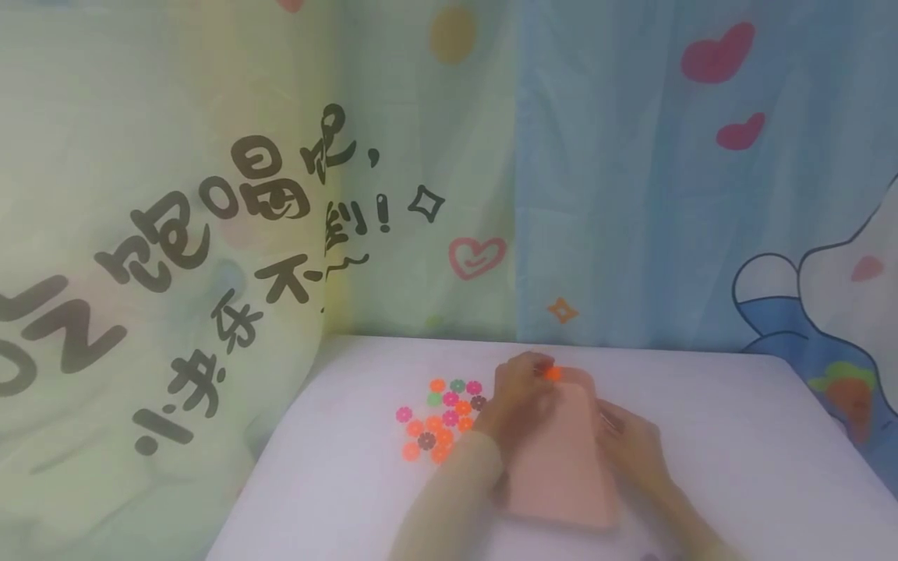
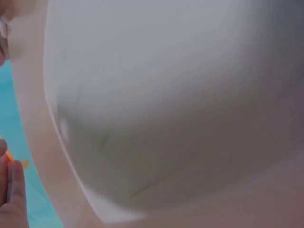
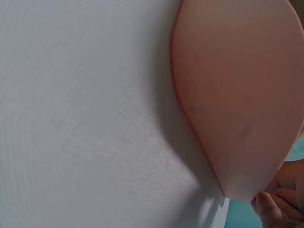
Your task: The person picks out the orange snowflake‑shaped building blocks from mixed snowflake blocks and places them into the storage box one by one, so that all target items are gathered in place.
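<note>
A pink rounded-rectangular tray-like thing (image 1: 561,460) stands tilted over the table between both hands. In the left wrist view its pink rim (image 2: 40,142) surrounds a pale surface, and its smooth pink side fills much of the right wrist view. My left hand (image 1: 521,389) is at its top edge, pinching a small orange flower-shaped disc (image 1: 553,374) at the fingertips. My right hand (image 1: 634,448) holds the right edge of the pink thing. Fingers (image 3: 268,209) pinch its narrow end in the right wrist view.
Several flower-shaped discs (image 1: 434,423) in orange, pink, green and brown lie on the white table (image 1: 337,467), left of the pink thing. Printed curtains (image 1: 603,195) hang behind the table's far edge and along its left side.
</note>
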`<state>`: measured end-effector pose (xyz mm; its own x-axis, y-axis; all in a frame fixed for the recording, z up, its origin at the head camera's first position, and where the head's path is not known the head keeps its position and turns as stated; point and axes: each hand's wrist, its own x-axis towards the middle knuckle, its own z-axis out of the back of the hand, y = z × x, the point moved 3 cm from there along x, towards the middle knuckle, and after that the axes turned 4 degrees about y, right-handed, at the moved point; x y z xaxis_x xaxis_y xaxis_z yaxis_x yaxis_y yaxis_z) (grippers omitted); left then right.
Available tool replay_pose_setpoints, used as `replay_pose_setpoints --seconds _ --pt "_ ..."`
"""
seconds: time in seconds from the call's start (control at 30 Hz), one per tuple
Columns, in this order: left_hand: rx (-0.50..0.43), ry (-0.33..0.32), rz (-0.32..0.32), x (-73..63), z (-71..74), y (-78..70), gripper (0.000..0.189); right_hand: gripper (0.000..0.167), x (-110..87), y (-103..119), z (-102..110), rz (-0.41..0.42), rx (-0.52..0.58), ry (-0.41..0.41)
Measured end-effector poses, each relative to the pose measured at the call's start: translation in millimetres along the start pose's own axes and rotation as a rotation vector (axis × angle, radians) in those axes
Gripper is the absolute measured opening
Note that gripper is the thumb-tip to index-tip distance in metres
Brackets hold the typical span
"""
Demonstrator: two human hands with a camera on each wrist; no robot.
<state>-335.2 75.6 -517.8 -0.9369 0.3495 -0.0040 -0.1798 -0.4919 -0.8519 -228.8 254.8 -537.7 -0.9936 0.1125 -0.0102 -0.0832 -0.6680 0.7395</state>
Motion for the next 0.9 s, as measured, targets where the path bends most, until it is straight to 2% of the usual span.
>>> replay_pose_setpoints --seconds 0.07,0.13,0.27,0.37,0.5,0.67,0.9 --pt "-0.023 0.024 -0.004 -2.2 -3.4 1.5 0.038 0.050 -0.9 1 0 -0.011 0.022 0.009" --pt "-0.042 0.038 -0.038 -3.8 -7.1 2.7 0.037 0.050 -0.5 1 0 -0.009 0.012 0.005" --pt "-0.002 0.042 -0.176 -1.3 -15.8 7.4 0.036 0.049 0.0 2 1 0.024 -0.017 -0.012" --pt "0.058 0.043 -0.233 -1.4 -19.4 9.5 0.040 0.049 -0.3 3 0 0.016 -0.023 -0.012" --pt "0.104 0.050 -0.248 -3.0 -21.7 7.1 0.043 0.052 -1.3 4 0 0.008 -0.003 -0.012" --pt "0.127 0.054 -0.276 -1.0 -25.2 5.6 0.041 0.053 -2.7 5 1 0.047 0.016 -0.023" --pt "0.137 0.105 -0.233 3.6 -31.5 11.1 0.043 0.051 -0.5 -2 -2 0.037 0.031 -0.028"
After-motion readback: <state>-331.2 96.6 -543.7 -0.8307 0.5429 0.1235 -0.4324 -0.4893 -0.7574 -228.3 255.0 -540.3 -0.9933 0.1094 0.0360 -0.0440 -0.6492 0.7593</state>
